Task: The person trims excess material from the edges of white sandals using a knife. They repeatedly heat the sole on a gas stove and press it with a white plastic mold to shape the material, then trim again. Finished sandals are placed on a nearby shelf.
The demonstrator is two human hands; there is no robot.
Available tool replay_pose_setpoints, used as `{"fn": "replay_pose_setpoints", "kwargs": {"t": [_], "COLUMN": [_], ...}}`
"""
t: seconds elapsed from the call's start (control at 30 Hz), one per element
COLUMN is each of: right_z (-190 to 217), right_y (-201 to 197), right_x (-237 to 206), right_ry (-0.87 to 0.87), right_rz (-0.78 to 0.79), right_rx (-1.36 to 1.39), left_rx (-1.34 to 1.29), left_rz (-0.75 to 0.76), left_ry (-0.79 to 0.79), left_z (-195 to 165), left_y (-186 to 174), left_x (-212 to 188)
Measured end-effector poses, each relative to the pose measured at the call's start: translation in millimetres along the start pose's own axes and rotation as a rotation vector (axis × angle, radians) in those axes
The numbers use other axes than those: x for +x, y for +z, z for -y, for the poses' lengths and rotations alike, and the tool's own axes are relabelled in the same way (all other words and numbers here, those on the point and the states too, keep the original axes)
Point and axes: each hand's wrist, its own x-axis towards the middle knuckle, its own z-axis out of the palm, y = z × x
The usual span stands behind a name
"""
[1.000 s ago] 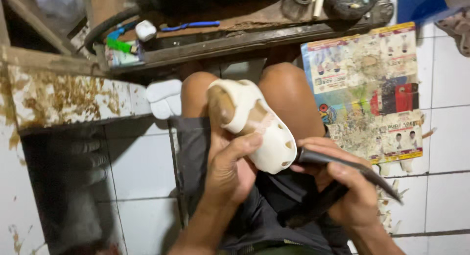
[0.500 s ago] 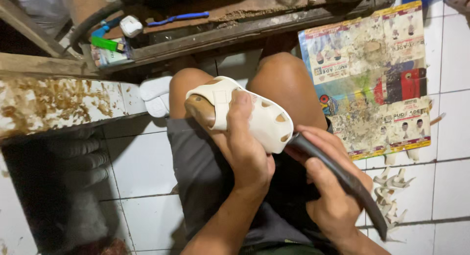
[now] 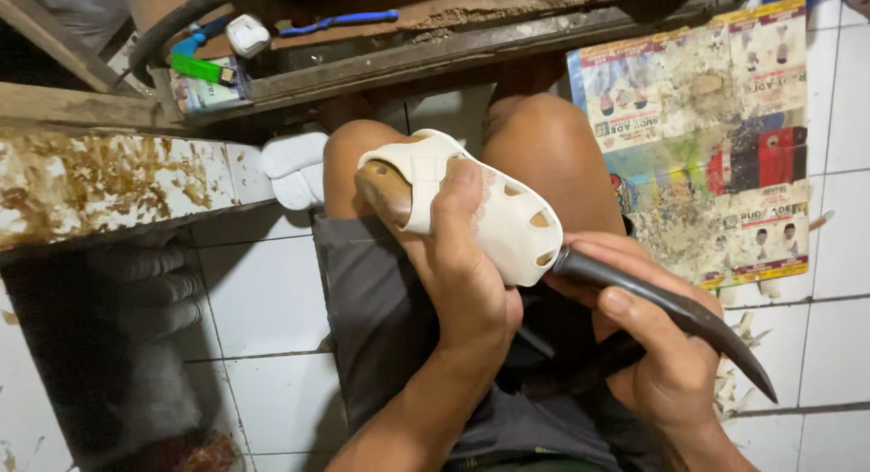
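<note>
Rust stains mark the white ledge (image 3: pixel 109 187) at far left, beside a green lighter (image 3: pixel 201 69) on the wooden shelf (image 3: pixel 435 51). Over the seated person's knees, the left hand (image 3: pixel 467 268) wraps closed around a cream shoe (image 3: pixel 471 205) mounted on a wooden form. The right hand (image 3: pixel 657 345) grips a dark curved tool (image 3: pixel 671 309) whose end meets the shoe's heel. A printed poster (image 3: pixel 716 137) lies on the tiled floor (image 3: pixel 263 300).

My left hand (image 3: pixel 467 282) wraps over the sandal (image 3: pixel 480 209), fingers across its top. My right hand (image 3: pixel 652 345) sits just right of them, gripping the curved tool (image 3: pixel 671 309), whose end touches the sandal's edge beside my fingertips.
</note>
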Motion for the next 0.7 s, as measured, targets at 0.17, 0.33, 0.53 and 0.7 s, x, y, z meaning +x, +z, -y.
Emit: {"fn": "replay_pose_setpoints", "kwargs": {"t": [0.17,0.33,0.53,0.7], "right_z": [10,12,15,17], "right_y": [-4,-6,-3,2], "right_x": [1,7,14,20], "right_ry": [-0.052,-0.064,0.027,0.120], "right_rz": [0.053,0.116,0.094,0.104], "right_rx": [-0.282,-0.329,-0.190,0.242], "left_rx": [0.021,0.147,0.277,0.405], "left_rz": [0.036,0.086,0.200,0.276], "left_ry": [-0.028,0.087,0.238,0.233], "left_z": [4,7,7,6], "left_y": [-7,-14,-24,-44], "left_x": [0,1,4,4]}}
